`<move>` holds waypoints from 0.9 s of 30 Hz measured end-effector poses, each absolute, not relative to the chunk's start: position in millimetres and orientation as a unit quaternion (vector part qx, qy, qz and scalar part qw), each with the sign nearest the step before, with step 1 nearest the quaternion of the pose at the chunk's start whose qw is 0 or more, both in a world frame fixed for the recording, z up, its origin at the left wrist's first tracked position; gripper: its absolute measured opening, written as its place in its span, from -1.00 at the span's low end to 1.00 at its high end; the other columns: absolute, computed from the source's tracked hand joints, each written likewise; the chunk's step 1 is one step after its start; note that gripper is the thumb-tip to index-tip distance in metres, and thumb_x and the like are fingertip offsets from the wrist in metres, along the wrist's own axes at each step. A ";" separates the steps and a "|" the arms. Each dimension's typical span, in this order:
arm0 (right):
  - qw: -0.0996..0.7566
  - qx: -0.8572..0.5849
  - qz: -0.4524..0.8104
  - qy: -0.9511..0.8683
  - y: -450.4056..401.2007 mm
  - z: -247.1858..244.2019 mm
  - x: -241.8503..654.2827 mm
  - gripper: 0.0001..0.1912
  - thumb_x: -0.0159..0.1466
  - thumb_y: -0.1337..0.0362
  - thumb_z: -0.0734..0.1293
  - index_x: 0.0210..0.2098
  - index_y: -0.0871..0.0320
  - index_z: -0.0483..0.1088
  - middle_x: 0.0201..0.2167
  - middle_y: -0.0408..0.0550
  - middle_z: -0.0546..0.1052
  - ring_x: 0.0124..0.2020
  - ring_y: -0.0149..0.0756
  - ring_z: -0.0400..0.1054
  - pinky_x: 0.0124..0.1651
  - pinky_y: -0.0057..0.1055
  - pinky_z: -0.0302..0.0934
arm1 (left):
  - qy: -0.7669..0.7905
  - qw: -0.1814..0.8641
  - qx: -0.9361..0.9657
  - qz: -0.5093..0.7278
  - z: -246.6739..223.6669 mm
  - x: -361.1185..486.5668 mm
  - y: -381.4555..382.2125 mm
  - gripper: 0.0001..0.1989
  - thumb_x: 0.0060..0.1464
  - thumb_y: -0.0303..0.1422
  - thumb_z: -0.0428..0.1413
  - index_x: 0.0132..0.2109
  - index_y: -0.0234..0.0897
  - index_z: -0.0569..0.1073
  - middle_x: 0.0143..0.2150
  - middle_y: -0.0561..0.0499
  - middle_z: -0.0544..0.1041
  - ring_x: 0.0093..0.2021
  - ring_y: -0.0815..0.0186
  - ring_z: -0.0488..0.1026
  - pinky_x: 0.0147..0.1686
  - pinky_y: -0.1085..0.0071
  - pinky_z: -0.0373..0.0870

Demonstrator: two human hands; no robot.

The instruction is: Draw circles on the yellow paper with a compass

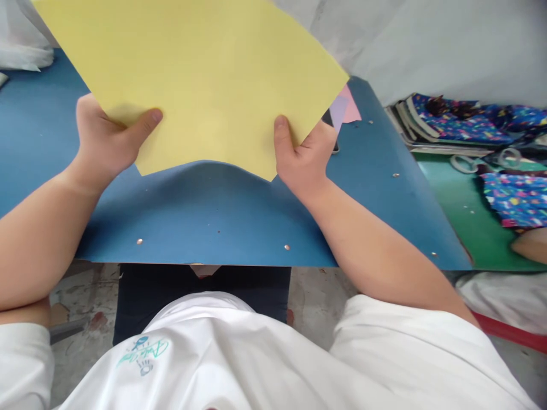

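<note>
A large yellow sheet of paper (pixel 213 80) is held up above the blue tabletop (pixel 213 222), its near edge bowed upward in the middle. My left hand (pixel 106 136) is closed on the sheet's left side, thumb lying on top and fingers hidden underneath. On the right side my right hand (pixel 304 151) pinches the same sheet, also thumb up with the fingers out of sight below. Pink paper (pixel 352 108) and lilac paper (pixel 338 111) stick out past the sheet's right corner, near my right hand. The sheet's far edge runs out of view.
To the right, a green table (pixel 444 188) bears a stack of colourfully patterned fabric pieces (pixel 461 122), scissors (pixel 465 164) and another patterned piece (pixel 519 196). Part of another person's arm (pixel 530 245) shows at the right edge. A white plastic bag (pixel 25 51) lies at the far left.
</note>
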State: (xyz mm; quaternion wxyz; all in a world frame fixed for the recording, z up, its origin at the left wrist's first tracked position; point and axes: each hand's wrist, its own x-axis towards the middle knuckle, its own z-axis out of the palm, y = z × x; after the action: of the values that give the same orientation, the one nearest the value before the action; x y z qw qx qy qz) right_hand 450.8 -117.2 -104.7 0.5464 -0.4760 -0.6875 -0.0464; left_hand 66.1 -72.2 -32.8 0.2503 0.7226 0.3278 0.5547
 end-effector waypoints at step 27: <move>0.649 -0.440 0.026 -0.620 -113.2 -100.1 457.7 -0.25 0.58 -0.59 0.38 0.09 -0.02 0.53 -0.18 -0.01 0.67 -0.14 -0.02 0.66 0.21 0.18 0.66 | 0.176 0.378 0.685 0.597 -23.1 64.6 -57.0 -0.19 0.01 -0.07 0.79 0.25 -0.38 0.72 0.26 0.03 0.83 0.40 0.00 0.73 0.56 0.09 0.72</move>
State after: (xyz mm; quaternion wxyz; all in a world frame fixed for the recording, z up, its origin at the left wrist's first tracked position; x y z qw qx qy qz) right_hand 457.7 -113.2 -100.1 0.6492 -0.4398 -0.6201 0.0260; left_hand 64.6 -57.0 -23.1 0.3783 0.6851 0.1760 0.5972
